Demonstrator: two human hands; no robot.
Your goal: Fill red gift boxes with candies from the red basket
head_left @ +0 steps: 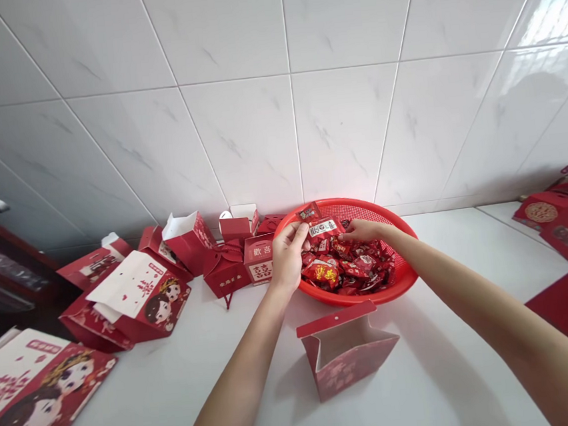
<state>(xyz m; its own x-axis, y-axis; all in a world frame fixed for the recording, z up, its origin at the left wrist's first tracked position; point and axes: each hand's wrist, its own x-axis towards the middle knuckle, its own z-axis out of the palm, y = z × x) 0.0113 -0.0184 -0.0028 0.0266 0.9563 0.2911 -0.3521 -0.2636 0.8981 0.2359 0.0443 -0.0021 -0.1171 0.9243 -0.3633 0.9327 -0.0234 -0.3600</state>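
Over basket: two hands (two packets)

- Wall tiles: glossy, smooth, white with faint grey veining, reflecting window light.
- Worktop: smooth white surface with a soft sheen.
- Basket: red plastic, perforated mesh wall, slightly shiny.
- Sweets in it: shiny red foil or plastic wrappers, crinkled.
- Packets in the left hand: the same glossy wrapping.
- Open box: matt red printed card, plain pale inside.
- Boxes at left: printed red card, smooth, mostly matt.
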